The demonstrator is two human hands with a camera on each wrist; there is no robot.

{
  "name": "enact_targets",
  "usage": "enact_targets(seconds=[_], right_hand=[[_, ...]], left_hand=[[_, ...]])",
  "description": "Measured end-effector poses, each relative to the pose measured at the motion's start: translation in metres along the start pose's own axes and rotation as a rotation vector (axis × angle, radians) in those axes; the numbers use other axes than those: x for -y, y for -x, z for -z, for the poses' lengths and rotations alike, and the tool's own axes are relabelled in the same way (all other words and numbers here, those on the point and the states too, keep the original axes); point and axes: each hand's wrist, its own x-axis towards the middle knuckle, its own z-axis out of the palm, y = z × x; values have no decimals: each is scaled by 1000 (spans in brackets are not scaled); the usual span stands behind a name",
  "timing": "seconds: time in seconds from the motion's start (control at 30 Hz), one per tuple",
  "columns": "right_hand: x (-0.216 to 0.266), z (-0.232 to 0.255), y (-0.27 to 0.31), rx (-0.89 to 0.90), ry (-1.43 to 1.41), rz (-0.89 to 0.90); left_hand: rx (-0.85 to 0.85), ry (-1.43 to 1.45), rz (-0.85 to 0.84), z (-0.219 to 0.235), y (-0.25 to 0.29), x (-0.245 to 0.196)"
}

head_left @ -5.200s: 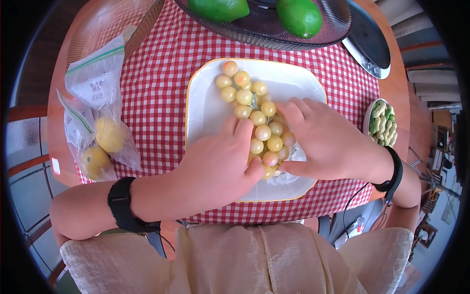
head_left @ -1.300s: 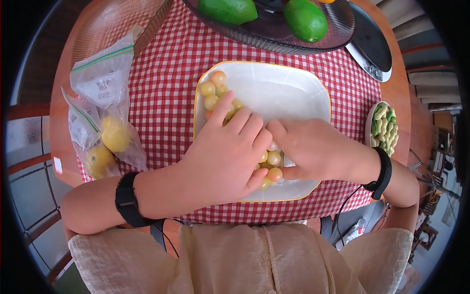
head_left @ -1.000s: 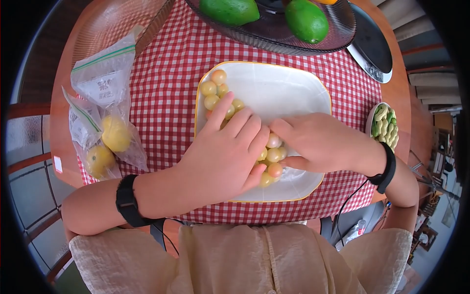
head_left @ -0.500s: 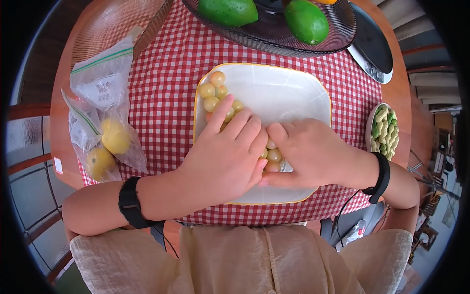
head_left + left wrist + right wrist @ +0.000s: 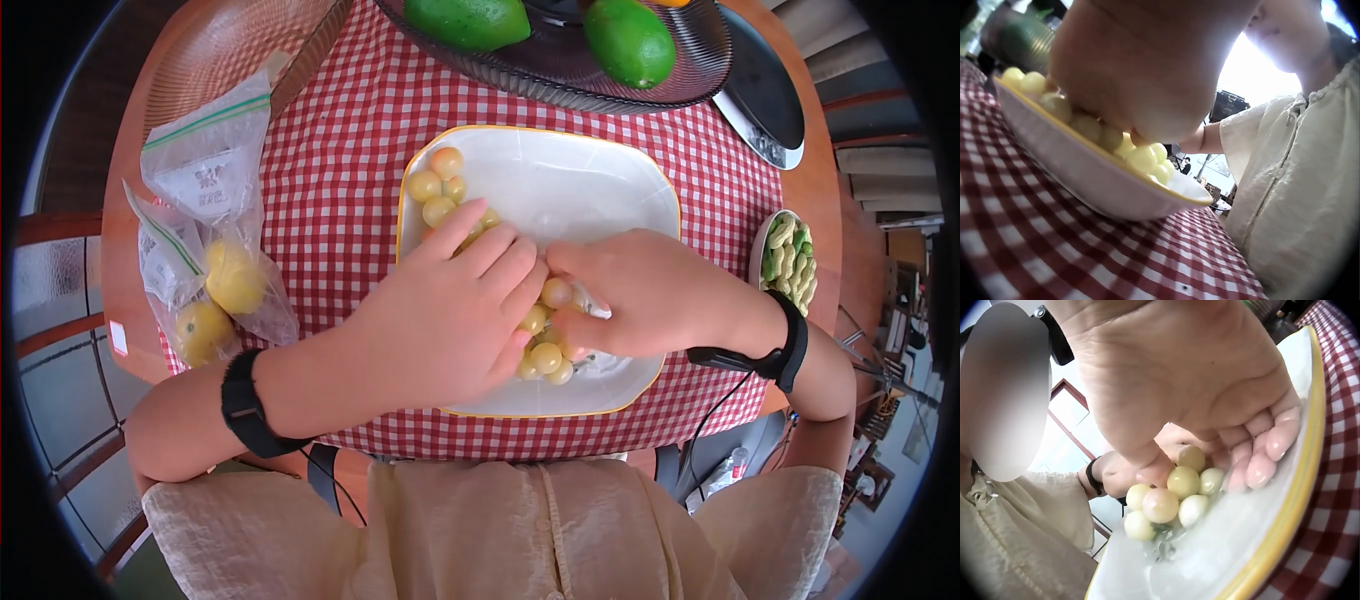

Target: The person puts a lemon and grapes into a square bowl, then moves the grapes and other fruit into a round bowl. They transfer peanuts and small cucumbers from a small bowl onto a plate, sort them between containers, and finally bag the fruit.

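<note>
A bunch of pale yellow grapes [image 5: 545,357], some tinged pink, lies along the left side of a white, yellow-rimmed dish [image 5: 600,180]. Across the middle of the bunch, my left hand [image 5: 440,310] holds it, index finger reaching along the upper grapes [image 5: 425,185]. On the near end, my right hand [image 5: 650,295] has its thumb and fingers on either side of the grapes. The right wrist view shows wet fingertips [image 5: 1262,469] low in the dish, beside grapes [image 5: 1161,505] with a bit of green stem. My hands hide the bunch's middle.
Zip bags holding yellow fruits [image 5: 235,275] lie left on the checked cloth [image 5: 330,200]. A ribbed bowl with green fruits [image 5: 630,45] stands beyond the dish. Right are a bowl of peanut-like pods [image 5: 790,260] and a dark oval tray [image 5: 765,85].
Over five seconds, my left hand has moved over the bunch, whose far end shifted left. In the last half second, my right thumb has drawn back rightward, uncovering the near grapes.
</note>
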Motion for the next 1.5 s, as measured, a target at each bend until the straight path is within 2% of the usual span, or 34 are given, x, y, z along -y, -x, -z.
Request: enact_targets(seconds=[0.07, 0.17, 0.27, 0.33, 0.37, 0.43, 0.57, 0.63, 0.77, 0.83, 0.87, 0.93, 1.07, 1.17, 1.23, 1.27, 1.33, 1.37, 1.43, 1.47, 1.5], right_hand=[[0, 5, 0, 39, -65, -46], [-8, 9, 4, 42, -138, -2], [-18, 8, 4, -62, -200, 79], [-22, 7, -1, -350, -133, 27], [-23, 7, -4, -352, -130, 26], [-23, 5, -13, -519, -3, -93], [-21, 6, -30, -534, 174, -22], [-3, 18, -34, -51, -413, -368], [13, 33, -26, 52, -606, -308], [26, 28, -15, 167, -910, -234], [27, 20, -12, 167, -910, -233], [27, 3, -11, 165, -749, 31], [29, 3, -5, 170, -600, -3], [24, 7, 3, 117, -523, -57], [23, 9, 11, -4, -425, -80], [23, 8, 14, -5, -426, -81], [25, 4, 21, -174, -129, -5], [23, 0, 25, -175, -129, -5], [19, -11, 30, -445, 282, 235], [19, -15, 33, -446, 280, 236], [20, -18, 35, -450, 394, 262]], left_hand=[[32, 6, -49, 6, 0, 5], [39, 2, -86, 18, 1, 9], [20, -65, -104, 26, 2, 9], [120, -65, -85, 28, 1, 8], [117, -67, -87, 29, 1, 8], [149, -60, -70, 30, 1, 8], [54, -170, -2, 27, 5, 3], [8, -138, 64, 27, 9, 2], [-16, -323, 20, 20, 11, 7], [34, -360, -16, 21, 11, 8], [34, -361, -16, 20, 10, 9], [-45, -270, 5, 15, 7, 10], [-41, -296, -6, 14, 6, 10], [29, -336, -45, 19, 5, 11], [50, -322, -65, 21, 5, 12], [50, -322, -67, 22, 5, 13], [20, -178, -46, 27, 3, 15], [21, -178, -47, 29, 3, 15], [-47, -195, -47, 32, 2, 17], [-45, -196, -46, 32, 2, 18], [-41, -180, -25, 32, 2, 19]])
